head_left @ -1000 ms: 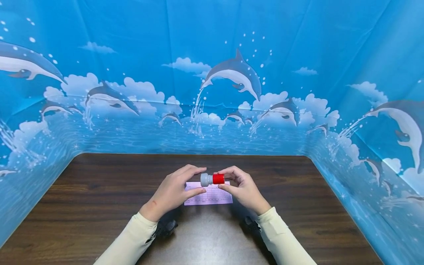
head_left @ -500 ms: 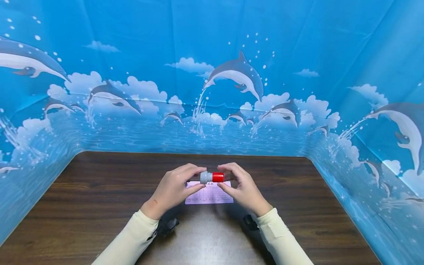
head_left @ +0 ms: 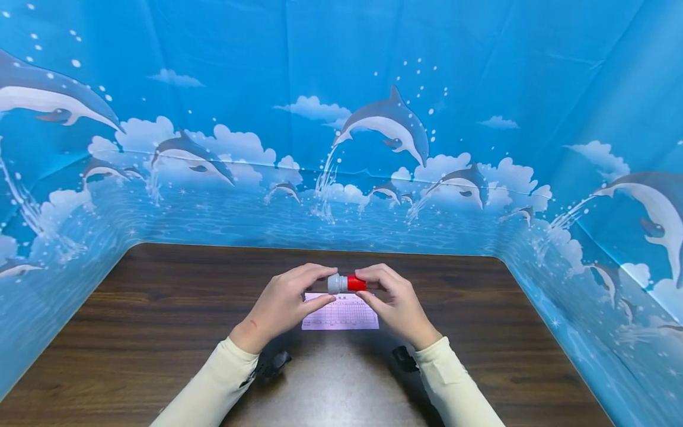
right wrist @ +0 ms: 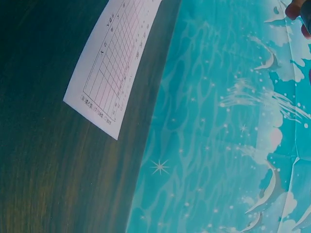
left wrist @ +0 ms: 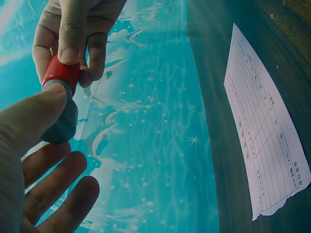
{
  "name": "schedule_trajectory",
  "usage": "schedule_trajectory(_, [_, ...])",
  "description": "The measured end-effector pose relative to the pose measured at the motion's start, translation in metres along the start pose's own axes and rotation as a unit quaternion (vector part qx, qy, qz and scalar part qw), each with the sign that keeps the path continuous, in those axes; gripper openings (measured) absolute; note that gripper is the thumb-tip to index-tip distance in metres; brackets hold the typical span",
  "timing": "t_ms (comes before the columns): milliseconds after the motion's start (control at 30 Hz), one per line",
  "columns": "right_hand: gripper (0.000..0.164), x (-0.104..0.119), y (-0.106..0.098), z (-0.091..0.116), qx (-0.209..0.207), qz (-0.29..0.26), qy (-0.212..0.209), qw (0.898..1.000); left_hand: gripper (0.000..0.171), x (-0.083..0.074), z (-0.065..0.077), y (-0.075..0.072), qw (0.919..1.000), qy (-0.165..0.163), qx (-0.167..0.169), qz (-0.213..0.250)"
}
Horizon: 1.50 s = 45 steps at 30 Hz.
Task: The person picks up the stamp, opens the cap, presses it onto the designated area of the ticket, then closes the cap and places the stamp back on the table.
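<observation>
A small stamp [head_left: 334,284] with a rounded grey handle and a red cap [head_left: 356,283] lies sideways between both hands, above the paper. My left hand [head_left: 285,301] pinches the grey handle between thumb and index finger, its other fingers apart from it in the left wrist view. From the other side my right hand [head_left: 396,301] pinches the red cap with thumb and fingertips. Only a dark bit of the stamp and some fingertips show at the top right corner of the right wrist view. Under the hands lies a pink printed form [head_left: 341,317] with a grid.
The form rests on a dark wood-grain table [head_left: 160,320]. A blue curtain [head_left: 240,213] printed with dolphins stands along the table's back and both sides. Dark wrist-worn devices [head_left: 404,358] sit under the sleeves.
Half a second ago the right fingertips stood slightly off the red cap; now they are on it. The left hand keeps its hold on the grey handle. The head view has shifted slightly.
</observation>
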State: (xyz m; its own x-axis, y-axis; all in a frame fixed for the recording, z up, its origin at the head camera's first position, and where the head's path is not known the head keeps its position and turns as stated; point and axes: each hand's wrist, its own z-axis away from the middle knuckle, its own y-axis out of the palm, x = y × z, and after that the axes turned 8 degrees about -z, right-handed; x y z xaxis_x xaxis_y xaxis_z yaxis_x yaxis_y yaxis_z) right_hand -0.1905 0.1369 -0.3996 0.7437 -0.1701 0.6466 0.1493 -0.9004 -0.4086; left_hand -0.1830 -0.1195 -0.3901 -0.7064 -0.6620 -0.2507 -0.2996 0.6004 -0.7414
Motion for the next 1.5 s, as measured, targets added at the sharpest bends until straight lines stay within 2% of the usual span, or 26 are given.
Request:
schedule_trajectory(100, [0.043, -0.0021, -0.0006, 0.0024, 0.004, -0.008, 0.0, 1.0, 0.052, -0.0019, -0.0003, 0.0001, 1.0, -0.003, 0.0, -0.001])
schedule_trajectory(233, [0.043, -0.0054, -0.0004, 0.005, 0.01, -0.01, 0.002, 1.0, 0.049, -0.0025, -0.0006, 0.0009, 0.9999, 0.009, -0.01, -0.009])
schedule_trajectory(467, [0.041, -0.0061, -0.0003, 0.0053, 0.013, -0.026, 0.011, 1.0, 0.051, -0.0037, -0.0005, 0.002, 0.9996, 0.017, -0.019, -0.014])
schedule_trajectory(733, [0.04, -0.0031, 0.0028, 0.005, 0.025, -0.029, 0.037, 0.999, 0.05, -0.0033, -0.0001, 0.0006, 0.9998, -0.005, 0.004, -0.02])
schedule_trajectory(967, [0.041, -0.0023, 0.0022, 0.0057, 0.044, -0.027, 0.049, 0.997, 0.048, -0.0013, -0.0004, -0.0025, 0.9996, 0.005, 0.021, -0.019])
schedule_trajectory(1100, [0.039, -0.0037, 0.0026, 0.0056, 0.041, -0.036, 0.048, 0.997, 0.048, -0.0006, -0.0015, -0.0029, 0.9993, 0.014, 0.023, -0.025])
schedule_trajectory(1300, [0.038, -0.005, 0.003, 0.0065, 0.028, -0.056, 0.055, 0.996, 0.046, -0.0001, -0.0016, -0.003, 0.9994, 0.011, 0.012, -0.031])
schedule_trajectory(1500, [0.037, -0.0039, 0.0034, 0.0058, 0.029, -0.049, 0.057, 0.997, 0.046, 0.0, -0.0015, -0.0047, 0.9995, 0.012, 0.014, -0.027])
